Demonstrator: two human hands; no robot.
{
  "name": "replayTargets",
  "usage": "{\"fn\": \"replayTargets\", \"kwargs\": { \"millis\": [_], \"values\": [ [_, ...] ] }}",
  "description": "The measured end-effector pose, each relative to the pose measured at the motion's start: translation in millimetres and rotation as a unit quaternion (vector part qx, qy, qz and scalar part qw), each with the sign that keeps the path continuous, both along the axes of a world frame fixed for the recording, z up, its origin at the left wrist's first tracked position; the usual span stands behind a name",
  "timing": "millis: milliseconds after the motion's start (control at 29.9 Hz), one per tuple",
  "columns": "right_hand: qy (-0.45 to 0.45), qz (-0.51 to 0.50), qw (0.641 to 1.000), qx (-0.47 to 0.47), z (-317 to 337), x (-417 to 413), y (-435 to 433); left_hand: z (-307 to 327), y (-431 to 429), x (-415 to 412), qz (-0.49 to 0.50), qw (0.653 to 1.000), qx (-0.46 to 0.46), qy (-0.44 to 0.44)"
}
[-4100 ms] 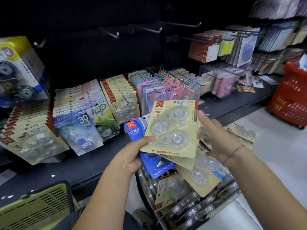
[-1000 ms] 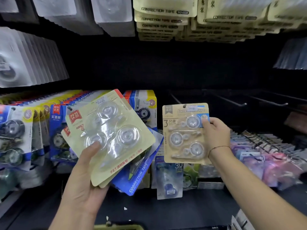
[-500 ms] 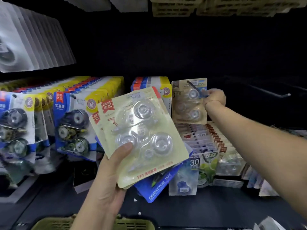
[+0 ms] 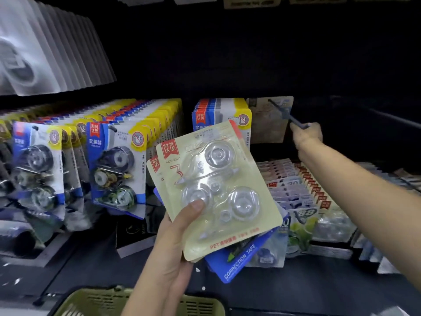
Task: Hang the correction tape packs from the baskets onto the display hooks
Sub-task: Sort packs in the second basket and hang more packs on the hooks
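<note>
On the thin metal hook [image 4: 287,114] hangs a tan pack [image 4: 266,127]; my right hand [image 4: 306,136] is at its tip, grip unclear to me. My left hand [image 4: 173,242] clutches glossy blister packs [image 4: 216,190].

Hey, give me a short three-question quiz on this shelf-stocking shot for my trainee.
1. True or false: the left hand holds only one pack.
2. The tan pack near the right hand is: A threaded on the display hook, B in a basket, C flat on the shelf.
3. Fill in: the blue pack in the left grip reads CORRECTION ____.
Key: 1 false, cream pack over blue one; 2 A; 3 TAPE.
</note>
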State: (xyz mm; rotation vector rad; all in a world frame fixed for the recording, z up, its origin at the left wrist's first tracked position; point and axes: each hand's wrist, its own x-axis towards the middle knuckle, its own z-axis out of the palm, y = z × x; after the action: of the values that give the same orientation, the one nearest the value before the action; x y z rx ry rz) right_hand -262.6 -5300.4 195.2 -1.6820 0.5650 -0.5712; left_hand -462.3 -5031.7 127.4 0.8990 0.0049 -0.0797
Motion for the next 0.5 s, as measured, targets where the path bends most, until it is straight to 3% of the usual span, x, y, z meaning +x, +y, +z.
{"fn": "replayTargets", "kwargs": {
  "millis": [134, 234, 367, 501],
  "values": [
    [-0.06, 0.02, 0.997, -0.034, -23, -86, 3, 3, -2, -8, -0.001, 1.0, 0.012, -0.003],
    [-0.087, 0.085, 0.993, -0.006, -21, -146, 28, 6, -6, -13, 0.003, 1.0, 0.001, -0.01],
    [0.018, 0.292, 0.954, -0.068, 2, -193, 72, 7, -13, -22, 0.018, 1.0, 0.008, -0.011],
    [0.05, 0.292, 0.947, -0.123, 1, -220, 92, 8, -18, -31, 0.022, 1.0, 0.01, -0.012]
  ]
}}
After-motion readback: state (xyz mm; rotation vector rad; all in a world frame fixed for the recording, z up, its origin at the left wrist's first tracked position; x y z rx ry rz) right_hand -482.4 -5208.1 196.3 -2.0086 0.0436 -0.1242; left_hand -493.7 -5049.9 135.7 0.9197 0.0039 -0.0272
